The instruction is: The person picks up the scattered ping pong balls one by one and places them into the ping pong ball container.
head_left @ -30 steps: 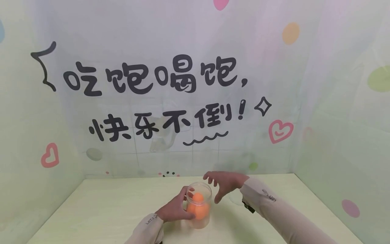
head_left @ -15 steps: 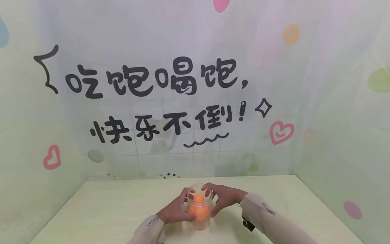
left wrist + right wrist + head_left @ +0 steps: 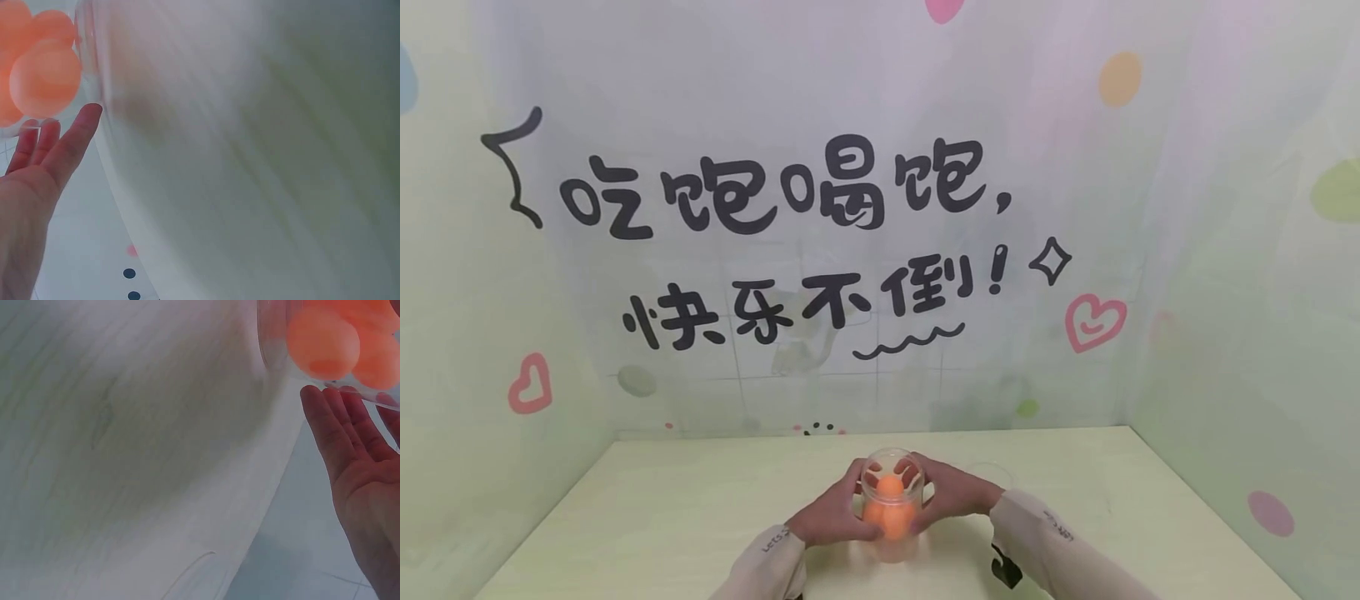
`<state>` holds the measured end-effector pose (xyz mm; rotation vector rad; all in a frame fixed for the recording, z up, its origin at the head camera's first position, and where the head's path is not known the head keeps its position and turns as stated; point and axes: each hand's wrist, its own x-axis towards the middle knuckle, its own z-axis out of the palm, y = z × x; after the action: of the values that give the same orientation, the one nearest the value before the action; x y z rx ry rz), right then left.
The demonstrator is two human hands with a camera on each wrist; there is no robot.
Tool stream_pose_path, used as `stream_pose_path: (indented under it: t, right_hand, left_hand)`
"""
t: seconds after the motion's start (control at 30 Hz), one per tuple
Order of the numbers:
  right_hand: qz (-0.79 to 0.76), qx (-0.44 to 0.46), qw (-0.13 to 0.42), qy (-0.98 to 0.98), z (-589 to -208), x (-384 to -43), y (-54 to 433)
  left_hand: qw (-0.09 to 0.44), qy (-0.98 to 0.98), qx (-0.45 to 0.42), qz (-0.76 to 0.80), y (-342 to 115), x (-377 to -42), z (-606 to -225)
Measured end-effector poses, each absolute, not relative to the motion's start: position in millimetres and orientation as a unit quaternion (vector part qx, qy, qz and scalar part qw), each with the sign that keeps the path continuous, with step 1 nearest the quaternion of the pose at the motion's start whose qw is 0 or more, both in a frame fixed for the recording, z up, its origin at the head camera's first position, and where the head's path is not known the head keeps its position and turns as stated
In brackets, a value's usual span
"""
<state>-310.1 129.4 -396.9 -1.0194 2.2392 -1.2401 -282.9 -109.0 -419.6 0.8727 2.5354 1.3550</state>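
A clear plastic jar [image 3: 892, 552] stands open-topped on the table, with several orange balls [image 3: 895, 510] inside, which look like ping-pong balls. My left hand [image 3: 829, 515] grips its left side, thumb at the front and fingers round the back. From the other side my right hand [image 3: 957, 490] holds it the same way, its fingers visible through the clear wall. In the left wrist view the orange balls [image 3: 45, 78] show above the fingertips of that hand. The right wrist view has the jar's wall [image 3: 272, 337] just above the right fingers [image 3: 328, 425].
Behind and right of the right hand lies a faint clear round piece, perhaps a lid [image 3: 199, 575], on the pale table [image 3: 700, 500]. A printed curtain [image 3: 820, 383] with black lettering closes off the back, and similar walls stand at both sides.
My right hand has come in leftward and down from beside the jar to hold its right side. The left hand keeps its grip, and the jar stays in about the same place.
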Motion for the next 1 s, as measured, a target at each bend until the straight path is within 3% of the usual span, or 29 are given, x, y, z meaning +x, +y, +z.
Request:
stream_pose_path:
  t: [0.2,0.47,1.0]
  right_hand:
    - [-0.485,-0.352,0.203,0.775,-407,-309,128]
    - [-0.461,-0.340,0.166,0.803,-413,-307,125]
    - [-0.469,-0.341,0.147,0.801,-411,-301,124]
  left_hand:
    - [0.071,0.844,0.278,0.453,-108,-281,-417]
    - [0.067,0.851,0.276,0.441,-108,-283,-420]
    - [0.073,0.859,0.267,0.431,-129,-277,-402]
